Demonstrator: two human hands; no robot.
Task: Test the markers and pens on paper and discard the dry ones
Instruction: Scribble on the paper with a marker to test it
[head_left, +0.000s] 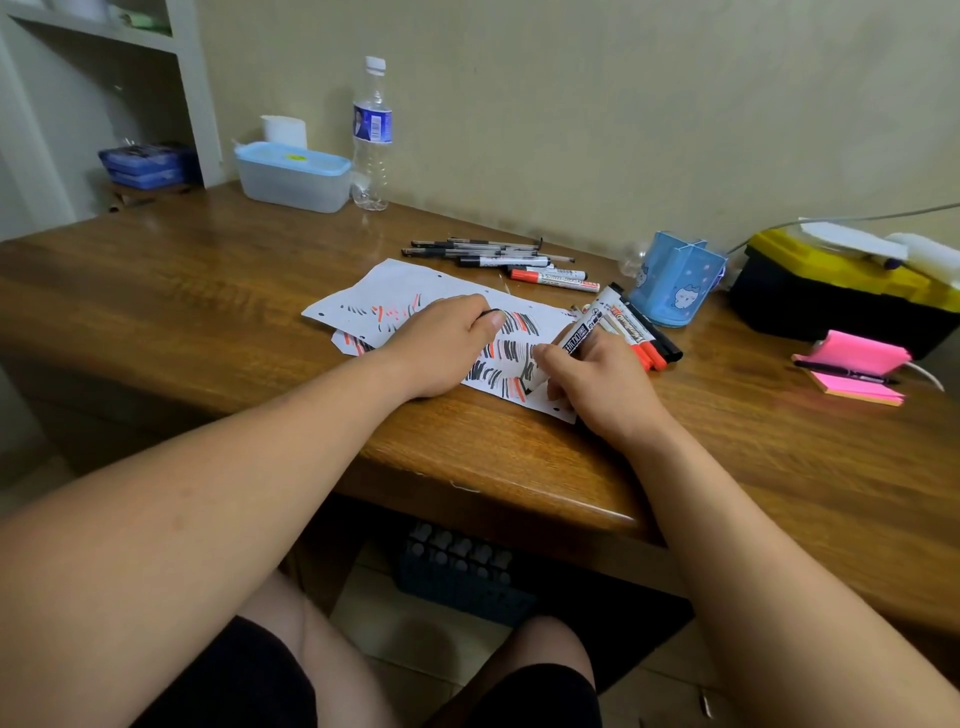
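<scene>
A: Head view, the only one. Left hand (441, 345)?
B: It rested on the paper (395, 291), fingers curled round a small black cap (489, 313), thumb alongside it.
A: Right hand (597, 387)?
B: It gripped a white-barrelled marker (577, 332), pinched between thumb and fingers. The marker was tilted, tip down on the paper near the front edge of the desk (208, 291). The tip was partly hidden by the fingers.
A: Paper?
B: A white sheet lay flat on the wooden desk, covered in short black and red strokes. A second sheet poked out under its left corner.
A: Other pens?
B: A loose group of markers (647, 340) with red and black caps lay just beside the right hand; I couldn't tell if they touched it. A red marker (553, 281) lay behind the paper, and a pile of pens (483, 249) further back.
A: Rest, quick.
B: A blue pen holder (675, 280) stood right of the pens. A water bottle (371, 135) and a lidded plastic box (293, 176) were at the wall. Pink sticky notes (852, 364) with a black pen across them lay far right, in front of a black-and-yellow toolbox (831, 291). A dark crate (462, 577) sat under the desk.
</scene>
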